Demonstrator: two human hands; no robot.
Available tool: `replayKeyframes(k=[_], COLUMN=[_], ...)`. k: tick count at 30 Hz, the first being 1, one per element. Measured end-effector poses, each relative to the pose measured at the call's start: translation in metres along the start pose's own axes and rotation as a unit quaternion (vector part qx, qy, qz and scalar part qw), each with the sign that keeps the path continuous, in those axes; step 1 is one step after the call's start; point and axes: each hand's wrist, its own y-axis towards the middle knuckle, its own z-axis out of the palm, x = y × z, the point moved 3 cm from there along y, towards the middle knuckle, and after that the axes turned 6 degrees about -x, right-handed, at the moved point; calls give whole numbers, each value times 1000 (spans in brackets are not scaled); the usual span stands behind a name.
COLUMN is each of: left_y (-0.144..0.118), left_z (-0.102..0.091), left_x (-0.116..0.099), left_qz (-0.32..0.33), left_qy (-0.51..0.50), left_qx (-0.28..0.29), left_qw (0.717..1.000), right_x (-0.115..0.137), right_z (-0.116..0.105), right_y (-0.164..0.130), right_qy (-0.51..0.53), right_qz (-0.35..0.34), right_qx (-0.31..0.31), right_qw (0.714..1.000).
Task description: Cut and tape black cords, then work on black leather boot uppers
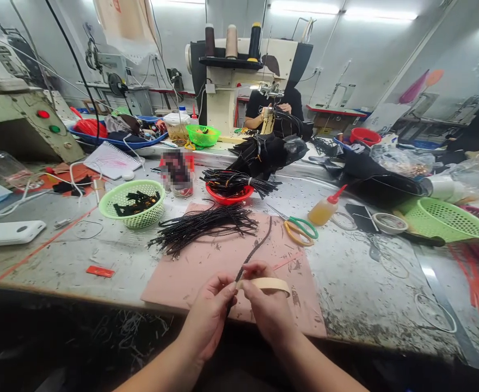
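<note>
My left hand (212,307) pinches a thin black braided cord (256,247) near the front edge of the table. The cord runs up and to the right over a pink board (174,283), and its lower end hangs below my fingers. A roll of cream tape (275,284) sits in my right hand (269,307), its fingers closed around it, with the thumb and index finger close to the cord where the tape meets it. A bundle of similar black cords (210,226) lies on the board just beyond my hands.
Scissors (300,230) and a glue bottle (324,209) lie to the right of the board. A green basket (141,219) of black pieces stands left, a red bowl (229,198) behind the cords. Across the table, a person (256,103) works at a sewing machine (219,92).
</note>
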Motion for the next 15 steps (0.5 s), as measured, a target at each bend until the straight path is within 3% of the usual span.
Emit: replayKeyframes(k=[6,15], left_y=[-1,-1], left_z=[1,-2], left_x=[0,-3], left_qz=[10,70], left_qy=[5,72], left_qx=[1,1], left_qw=[1000,995], right_x=[-5,-7], right_z=[3,3], right_y=[-3,-1], right_qy=[83,56], right_qz=[36,45], right_qx=[6,9], right_qw=[996,997])
